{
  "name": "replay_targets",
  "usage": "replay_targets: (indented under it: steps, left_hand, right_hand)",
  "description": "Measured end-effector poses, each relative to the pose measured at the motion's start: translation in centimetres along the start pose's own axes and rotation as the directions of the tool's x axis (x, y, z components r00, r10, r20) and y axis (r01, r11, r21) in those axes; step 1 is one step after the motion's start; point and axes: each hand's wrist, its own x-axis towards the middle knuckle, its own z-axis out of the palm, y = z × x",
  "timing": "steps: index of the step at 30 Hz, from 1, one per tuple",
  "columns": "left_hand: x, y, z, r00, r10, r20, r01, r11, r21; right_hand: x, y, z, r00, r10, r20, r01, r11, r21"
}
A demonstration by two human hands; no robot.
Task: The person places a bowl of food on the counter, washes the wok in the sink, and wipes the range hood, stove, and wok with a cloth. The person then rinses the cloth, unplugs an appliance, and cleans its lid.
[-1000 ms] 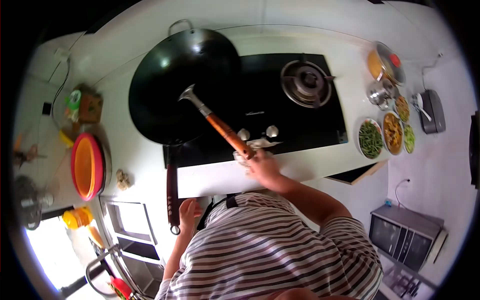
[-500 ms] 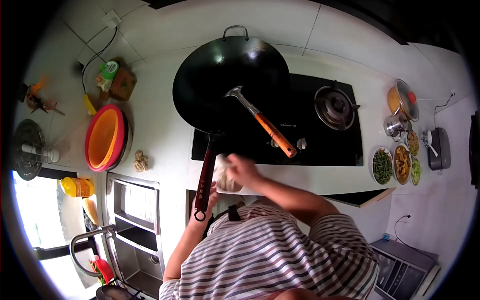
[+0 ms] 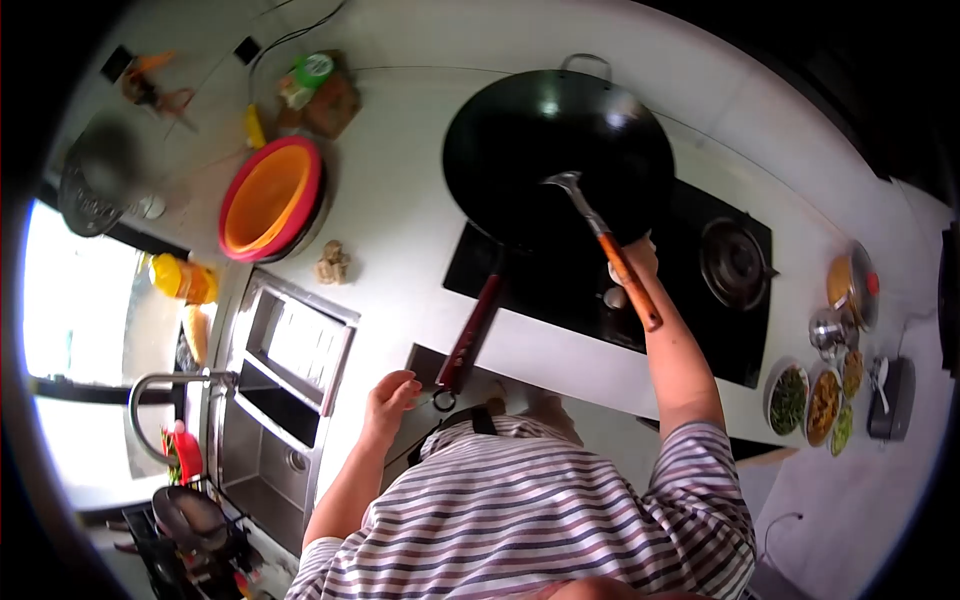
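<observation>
My right hand (image 3: 638,262) reaches across the black gas hob (image 3: 560,290) beside the wok's lower right edge. It presses down on a pale cloth (image 3: 614,272), only bits of which show around the fingers. The spatula's orange wooden handle (image 3: 630,280) crosses in front of that hand. The spatula's metal head rests inside the large black wok (image 3: 530,140), which sits on the left burner with its dark red handle (image 3: 470,335) pointing toward me. My left hand (image 3: 390,402) hovers left of the handle's end, loosely curled, holding nothing.
Left of the wok are nested orange and red basins (image 3: 232,240), a crumpled beige lump (image 3: 333,262) and a steel sink (image 3: 270,470). The bare right burner (image 3: 733,264) is beyond my right arm. Dishes of food (image 3: 788,400) and a lidded pot (image 3: 850,285) line the right side.
The view has turned and shifted. My right hand has moved from the counter's front edge, with the cloth, onto the hob. My left hand has come away from the cloth.
</observation>
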Motion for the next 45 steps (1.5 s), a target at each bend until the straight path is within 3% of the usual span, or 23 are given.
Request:
replay_targets:
  steps: [1, 4, 6, 8, 9, 10, 12, 14, 16, 18, 20, 21, 22, 24, 25, 26, 28, 29, 30, 31, 37, 39, 45]
  left_hand:
    - [-0.3, -0.3, -0.6, 1.000, -0.018, -0.016, 0.018, 1.000, -0.001]
    - [-0.8, -1.7, -2.2, 0.996, -0.072, -0.061, 0.069, 0.997, -0.040]
    - [-1.0, -2.9, -3.2, 0.991, -0.103, -0.088, 0.096, 0.992, -0.079]
    - [-0.8, -4.0, -4.2, 0.991, -0.123, -0.046, 0.119, 0.990, -0.073]
    - [-0.8, -3.8, -4.4, 0.992, -0.116, -0.056, 0.113, 0.992, -0.061]
    - [-1.0, -3.6, -4.6, 0.992, -0.109, -0.068, 0.104, 0.992, -0.071]
    - [-0.9, -2.9, -4.9, 0.989, -0.142, -0.045, 0.134, 0.980, -0.146]
    - [-0.9, -1.1, -5.2, 0.989, -0.144, -0.023, 0.138, 0.977, -0.163]
    - [-0.4, 2.4, -4.4, 0.975, -0.197, 0.102, 0.217, 0.944, -0.249]
    - [0.3, 5.6, -3.2, 0.965, -0.117, 0.233, 0.185, 0.937, -0.296]
    - [1.0, 9.4, -1.0, 0.920, -0.093, 0.382, 0.185, 0.960, -0.211]
    - [1.5, 10.7, 0.3, 0.886, -0.087, 0.456, 0.187, 0.966, -0.178]
    - [2.0, 11.8, 1.6, 0.848, -0.079, 0.525, 0.185, 0.971, -0.153]
    - [3.7, 12.6, 4.2, 0.745, -0.181, 0.643, 0.298, 0.951, -0.078]
    - [3.9, 13.0, 5.5, 0.712, -0.207, 0.671, 0.385, 0.914, -0.127]
    - [4.6, 13.0, 6.7, 0.674, -0.242, 0.698, 0.429, 0.898, -0.102]
    - [5.2, 13.0, 8.3, 0.670, -0.321, 0.670, 0.486, 0.872, -0.068]
    - [4.9, 13.5, 8.6, 0.681, -0.341, 0.648, 0.466, 0.884, -0.025]
    - [5.6, 12.6, 9.3, 0.708, -0.384, 0.593, 0.461, 0.887, 0.024]
    - [5.9, 12.4, 9.8, 0.707, -0.422, 0.568, 0.462, 0.883, 0.081]
    - [4.9, 13.7, 11.8, 0.873, -0.431, 0.230, 0.332, 0.869, 0.366]
    - [4.1, 13.0, 12.5, 0.920, -0.352, 0.170, 0.286, 0.903, 0.319]
    - [0.0, 9.8, 14.0, 0.969, -0.199, 0.145, 0.190, 0.979, 0.077]
  right_hand:
    - [-0.3, -0.9, 1.5, 0.995, 0.080, 0.052, -0.086, 0.988, 0.126]
    - [-7.4, -4.9, 4.3, 0.911, -0.375, 0.175, 0.413, 0.848, -0.331]
    - [-12.7, -7.7, 6.5, 0.838, -0.503, 0.211, 0.545, 0.787, -0.287]
    - [-16.1, -8.1, 11.4, 0.775, -0.626, 0.081, 0.631, 0.774, -0.054]
    - [-17.6, -8.9, 13.0, 0.701, -0.713, 0.012, 0.713, 0.701, 0.000]
    - [-19.3, -10.7, 13.2, 0.528, -0.848, -0.040, 0.846, 0.530, -0.054]
    - [-21.0, -13.3, 16.1, 0.600, -0.794, 0.104, 0.789, 0.608, 0.086]
    - [-21.2, -16.7, 19.8, 0.567, -0.813, 0.131, 0.785, 0.582, 0.215]
    - [-21.4, -19.9, 24.9, 0.541, -0.841, 0.012, 0.803, 0.521, 0.288]
    - [-21.6, -21.8, 28.0, 0.558, -0.826, 0.082, 0.668, 0.506, 0.545]
    - [-22.9, -22.2, 27.4, 0.575, -0.815, 0.070, 0.611, 0.485, 0.626]
    - [-23.8, -22.2, 27.1, 0.548, -0.826, -0.130, 0.664, 0.336, 0.668]
    - [-24.3, -20.9, 25.9, 0.527, -0.631, 0.569, -0.159, 0.584, 0.796]
    - [-24.5, -18.0, 24.3, 0.472, -0.783, 0.404, -0.099, 0.409, 0.907]
    - [-24.9, -16.1, 22.7, 0.479, -0.734, 0.482, -0.169, 0.462, 0.871]
    - [-24.2, -12.9, 20.7, 0.395, -0.719, 0.571, -0.455, 0.387, 0.802]
    - [-22.9, -6.0, 16.9, 0.210, -0.657, 0.724, -0.898, 0.162, 0.408]
    - [-22.7, -3.7, 15.6, 0.292, -0.577, 0.763, -0.714, 0.400, 0.575]
    - [-23.3, -2.2, 13.3, 0.322, -0.664, 0.675, -0.302, 0.603, 0.738]
    - [-26.1, -4.1, 7.3, 0.474, -0.497, 0.726, -0.287, 0.693, 0.662]
    - [-29.0, 3.1, 3.4, 0.345, -0.352, 0.870, -0.299, 0.837, 0.458]
    - [-29.5, 4.0, 2.7, 0.393, -0.308, 0.866, -0.295, 0.850, 0.436]
    - [-29.7, 8.9, 1.3, 0.375, -0.206, 0.904, -0.336, 0.878, 0.339]
